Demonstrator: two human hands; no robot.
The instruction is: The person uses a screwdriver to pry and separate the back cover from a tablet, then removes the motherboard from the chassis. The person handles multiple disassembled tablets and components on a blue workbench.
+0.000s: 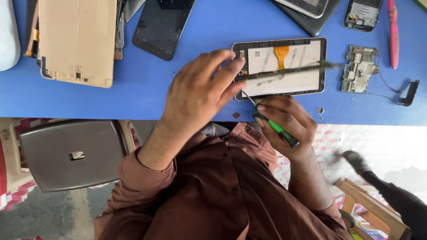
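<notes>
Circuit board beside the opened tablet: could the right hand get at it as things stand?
Probably yes: the circuit board lies uncovered on the blue table, nothing between, though the right hand holds a green screwdriver.

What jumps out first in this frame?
At the centre, the left hand steadies an opened black-framed tablet with an orange ribbon cable on the blue table, while the right hand works a green-handled screwdriver at its edge. A gold metal back cover lies upper left.
</notes>
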